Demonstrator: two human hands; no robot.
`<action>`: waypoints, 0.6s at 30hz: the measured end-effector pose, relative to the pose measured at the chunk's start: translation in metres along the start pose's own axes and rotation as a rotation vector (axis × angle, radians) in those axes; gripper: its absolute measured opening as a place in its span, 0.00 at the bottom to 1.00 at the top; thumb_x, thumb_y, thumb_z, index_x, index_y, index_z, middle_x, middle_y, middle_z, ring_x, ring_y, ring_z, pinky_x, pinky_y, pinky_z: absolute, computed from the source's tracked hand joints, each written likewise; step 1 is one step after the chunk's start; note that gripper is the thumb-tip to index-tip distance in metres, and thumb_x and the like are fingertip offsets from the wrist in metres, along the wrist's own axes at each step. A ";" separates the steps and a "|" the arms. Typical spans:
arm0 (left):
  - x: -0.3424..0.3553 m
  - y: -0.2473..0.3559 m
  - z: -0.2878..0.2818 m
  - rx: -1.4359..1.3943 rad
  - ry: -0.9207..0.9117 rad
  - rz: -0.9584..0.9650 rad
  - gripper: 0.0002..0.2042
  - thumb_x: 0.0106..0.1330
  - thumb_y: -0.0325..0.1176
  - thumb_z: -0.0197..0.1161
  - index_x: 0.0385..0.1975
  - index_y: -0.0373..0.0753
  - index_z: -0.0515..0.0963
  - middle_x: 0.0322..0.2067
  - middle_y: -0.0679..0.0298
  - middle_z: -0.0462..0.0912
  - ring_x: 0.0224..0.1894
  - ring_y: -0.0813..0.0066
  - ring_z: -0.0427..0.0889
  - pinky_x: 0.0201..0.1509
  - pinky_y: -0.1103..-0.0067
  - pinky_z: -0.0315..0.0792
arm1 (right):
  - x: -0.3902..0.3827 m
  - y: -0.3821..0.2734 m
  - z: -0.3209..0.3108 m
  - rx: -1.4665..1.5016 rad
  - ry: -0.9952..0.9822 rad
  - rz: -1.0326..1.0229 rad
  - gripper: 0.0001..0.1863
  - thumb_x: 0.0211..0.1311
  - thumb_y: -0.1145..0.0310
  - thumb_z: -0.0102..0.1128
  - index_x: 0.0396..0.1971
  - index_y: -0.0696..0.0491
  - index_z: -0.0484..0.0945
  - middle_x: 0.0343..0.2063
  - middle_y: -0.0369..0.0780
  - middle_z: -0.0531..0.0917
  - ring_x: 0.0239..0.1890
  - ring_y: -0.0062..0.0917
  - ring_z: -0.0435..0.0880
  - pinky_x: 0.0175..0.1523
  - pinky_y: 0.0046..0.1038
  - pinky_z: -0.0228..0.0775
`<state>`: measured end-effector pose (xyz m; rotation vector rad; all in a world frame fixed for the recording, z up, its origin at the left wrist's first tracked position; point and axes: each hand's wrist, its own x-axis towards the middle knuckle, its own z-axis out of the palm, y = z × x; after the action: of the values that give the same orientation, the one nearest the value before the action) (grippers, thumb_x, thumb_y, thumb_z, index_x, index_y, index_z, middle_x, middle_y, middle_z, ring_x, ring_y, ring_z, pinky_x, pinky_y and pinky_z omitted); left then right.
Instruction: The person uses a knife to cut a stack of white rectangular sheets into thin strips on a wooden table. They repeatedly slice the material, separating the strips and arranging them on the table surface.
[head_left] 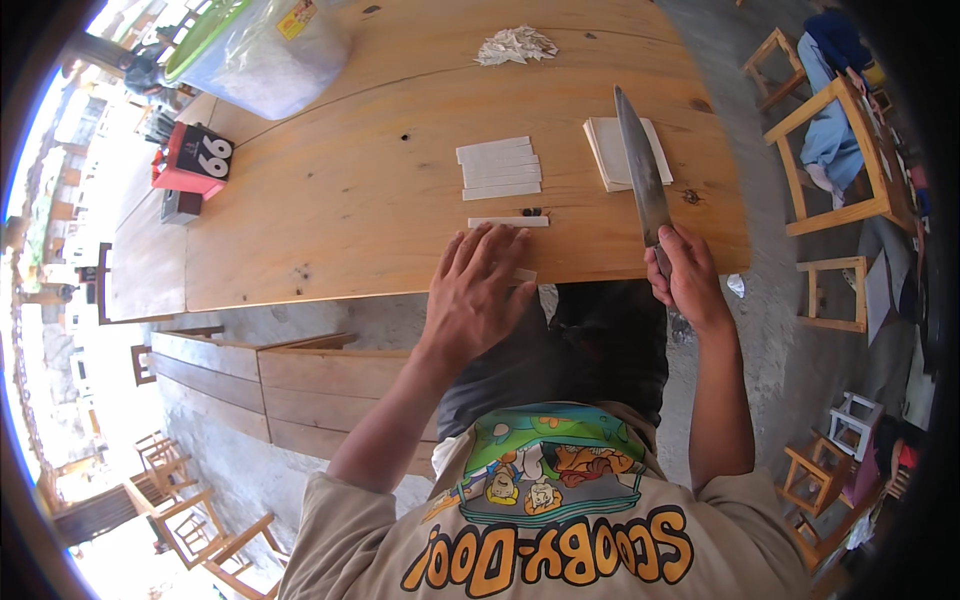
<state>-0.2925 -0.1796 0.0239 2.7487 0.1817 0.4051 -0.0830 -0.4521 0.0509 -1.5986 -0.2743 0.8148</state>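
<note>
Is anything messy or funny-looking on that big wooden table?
Mostly tidy. One white strip lies apart from the neat pile of strips, and a crumpled white heap sits at the far edge. The right hand holds a long knife, blade over the table.

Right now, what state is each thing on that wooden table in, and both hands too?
Left hand: flat, palm down, pressing a white strip at the table edge.
Right hand: closed grip on the knife handle.
Knife: held, blade pointing away over the table.
Single strip: lying flat, alone.
Cut strips: laid in an overlapping row.
Paper stack: flat, partly behind the blade.
Plastic bag: full, lying at the far corner.
</note>
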 end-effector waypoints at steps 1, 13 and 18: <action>0.001 0.001 0.002 0.008 0.004 -0.014 0.34 0.82 0.49 0.70 0.85 0.45 0.78 0.79 0.53 0.79 0.85 0.46 0.74 0.92 0.47 0.64 | 0.002 0.000 -0.002 0.009 0.000 0.005 0.25 1.00 0.50 0.51 0.41 0.55 0.79 0.24 0.31 0.74 0.21 0.14 0.71 0.24 0.24 0.65; 0.016 0.005 0.008 0.031 0.014 -0.102 0.33 0.86 0.52 0.65 0.85 0.43 0.77 0.78 0.52 0.77 0.86 0.45 0.71 0.93 0.44 0.59 | 0.012 -0.003 -0.010 0.011 -0.081 0.008 0.27 1.00 0.47 0.51 0.41 0.54 0.79 0.22 0.31 0.73 0.20 0.14 0.70 0.23 0.24 0.64; 0.022 0.008 0.007 0.046 0.023 -0.134 0.33 0.86 0.53 0.65 0.84 0.42 0.77 0.77 0.52 0.78 0.85 0.46 0.70 0.93 0.43 0.56 | 0.013 -0.003 -0.011 0.006 -0.077 0.008 0.26 1.00 0.47 0.50 0.41 0.54 0.79 0.22 0.31 0.74 0.20 0.13 0.71 0.23 0.23 0.65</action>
<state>-0.2685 -0.1854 0.0257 2.7577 0.3830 0.4013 -0.0661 -0.4523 0.0492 -1.5660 -0.3205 0.8842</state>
